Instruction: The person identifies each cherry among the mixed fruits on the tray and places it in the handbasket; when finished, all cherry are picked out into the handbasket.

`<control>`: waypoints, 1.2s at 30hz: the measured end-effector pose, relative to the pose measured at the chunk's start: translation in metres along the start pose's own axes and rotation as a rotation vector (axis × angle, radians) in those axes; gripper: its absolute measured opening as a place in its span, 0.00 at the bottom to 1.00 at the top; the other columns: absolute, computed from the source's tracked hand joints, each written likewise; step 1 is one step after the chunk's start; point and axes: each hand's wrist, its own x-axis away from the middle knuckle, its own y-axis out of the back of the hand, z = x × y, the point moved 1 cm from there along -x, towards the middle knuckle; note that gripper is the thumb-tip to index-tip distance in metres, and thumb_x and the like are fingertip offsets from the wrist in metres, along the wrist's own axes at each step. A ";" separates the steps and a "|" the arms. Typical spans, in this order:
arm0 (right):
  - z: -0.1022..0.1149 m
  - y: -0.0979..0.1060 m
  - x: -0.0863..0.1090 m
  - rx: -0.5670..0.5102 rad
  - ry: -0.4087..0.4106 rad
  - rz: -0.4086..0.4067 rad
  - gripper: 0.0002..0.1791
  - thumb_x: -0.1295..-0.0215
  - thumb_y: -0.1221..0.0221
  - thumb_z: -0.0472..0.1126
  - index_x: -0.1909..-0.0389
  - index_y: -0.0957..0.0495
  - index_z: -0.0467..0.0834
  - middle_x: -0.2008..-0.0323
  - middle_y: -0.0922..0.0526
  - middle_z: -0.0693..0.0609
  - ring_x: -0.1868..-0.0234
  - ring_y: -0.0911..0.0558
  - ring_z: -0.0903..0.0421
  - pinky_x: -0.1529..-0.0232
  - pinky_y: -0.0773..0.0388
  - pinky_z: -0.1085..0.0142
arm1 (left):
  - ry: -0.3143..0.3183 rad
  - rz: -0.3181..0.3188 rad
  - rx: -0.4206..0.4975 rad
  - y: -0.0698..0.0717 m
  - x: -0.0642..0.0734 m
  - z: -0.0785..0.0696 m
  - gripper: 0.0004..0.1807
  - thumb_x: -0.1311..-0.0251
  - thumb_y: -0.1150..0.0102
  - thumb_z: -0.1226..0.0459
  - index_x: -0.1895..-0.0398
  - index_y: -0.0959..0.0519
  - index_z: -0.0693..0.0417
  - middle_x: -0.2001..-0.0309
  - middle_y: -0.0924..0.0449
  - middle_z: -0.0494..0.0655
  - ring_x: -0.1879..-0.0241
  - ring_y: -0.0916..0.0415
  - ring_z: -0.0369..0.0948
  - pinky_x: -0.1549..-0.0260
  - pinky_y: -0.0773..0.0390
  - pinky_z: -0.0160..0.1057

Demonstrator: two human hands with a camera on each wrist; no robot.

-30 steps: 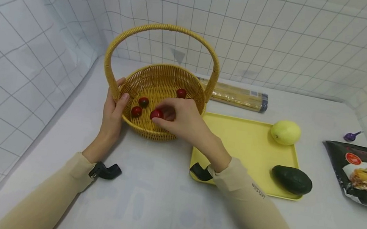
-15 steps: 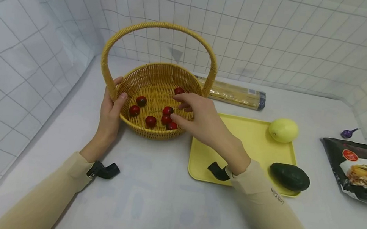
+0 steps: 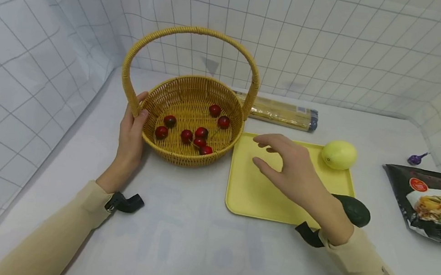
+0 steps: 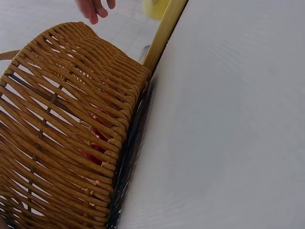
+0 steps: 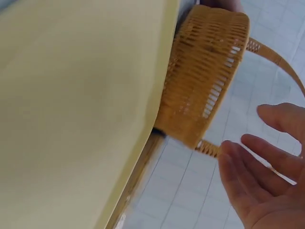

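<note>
A yellow wicker basket (image 3: pixel 160 91) with a tall hooped handle stands at the left in the head view. Several dark red cherries (image 3: pixel 201 133) lie loose on its bottom. My left hand (image 3: pixel 131 138) holds the basket's left side by the handle's foot, thumb over the rim and fingers along the outside wall. Above the yellow tray (image 3: pixel 254 196), right of the basket, hangs my right hand (image 3: pixel 292 169), its fingers loosely bent and nothing between them. The right wrist view shows its bare fingertips (image 5: pixel 228 150) apart from the basket wall.
A lemon (image 3: pixel 339 155) sits on the tray's far right, and an avocado (image 3: pixel 353 211) at its near right, partly behind my wrist. Behind the tray lies a long golden packet (image 3: pixel 283 114). Farther right are a black noodle bag (image 3: pixel 435 205) and a small purple-wrapped lollipop (image 3: pixel 416 159).
My right hand has let go of a cherry in the basket, then drawn back to the right, out over the tray. The left hand keeps its hold on the basket.
</note>
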 end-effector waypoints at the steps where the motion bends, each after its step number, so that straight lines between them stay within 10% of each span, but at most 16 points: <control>1: -0.003 0.003 0.005 0.004 0.011 -0.026 0.22 0.32 0.30 0.37 0.38 0.19 0.42 0.42 0.14 0.49 0.45 0.14 0.51 0.44 0.18 0.57 | 0.001 -0.009 -0.016 0.001 -0.001 0.000 0.28 0.20 0.58 0.54 0.20 0.35 0.38 0.21 0.36 0.41 0.23 0.39 0.41 0.24 0.46 0.45; 14: -0.039 0.068 0.050 0.191 -0.077 -0.200 0.24 0.40 0.26 0.30 0.41 0.16 0.42 0.44 0.12 0.49 0.48 0.13 0.52 0.43 0.31 0.84 | -0.041 -0.144 -0.013 0.006 -0.009 0.001 0.26 0.19 0.57 0.62 0.22 0.32 0.55 0.25 0.29 0.50 0.25 0.35 0.42 0.28 0.41 0.34; 21: -0.068 0.095 0.070 0.201 -0.154 -0.269 0.27 0.41 0.26 0.28 0.39 0.16 0.44 0.46 0.12 0.46 0.46 0.23 0.81 0.44 0.33 0.86 | -0.008 -0.212 -0.024 0.008 -0.016 -0.005 0.25 0.19 0.57 0.62 0.23 0.31 0.57 0.26 0.27 0.53 0.28 0.33 0.41 0.31 0.39 0.32; 27: -0.093 0.101 0.082 0.185 -0.273 -0.246 0.27 0.33 0.29 0.36 0.34 0.19 0.46 0.40 0.15 0.42 0.44 0.28 0.85 0.47 0.35 0.90 | 0.032 -0.229 -0.018 0.009 -0.022 -0.021 0.25 0.18 0.57 0.63 0.24 0.30 0.59 0.25 0.29 0.53 0.27 0.34 0.39 0.30 0.39 0.32; 34: -0.104 0.106 0.093 0.251 -0.335 -0.248 0.36 0.30 0.31 0.41 0.23 0.30 0.46 0.22 0.32 0.44 0.35 0.23 0.34 0.45 0.42 0.92 | 0.069 -0.208 -0.084 0.014 -0.026 -0.012 0.25 0.18 0.56 0.58 0.24 0.29 0.55 0.27 0.26 0.52 0.31 0.32 0.36 0.33 0.35 0.34; 36: -0.104 0.108 0.092 0.262 -0.349 -0.238 0.39 0.29 0.32 0.43 0.20 0.35 0.47 0.18 0.40 0.46 0.34 0.25 0.29 0.36 0.31 0.78 | 0.060 -0.189 -0.120 0.019 -0.024 -0.008 0.26 0.19 0.54 0.54 0.24 0.29 0.52 0.28 0.25 0.51 0.31 0.31 0.36 0.31 0.33 0.37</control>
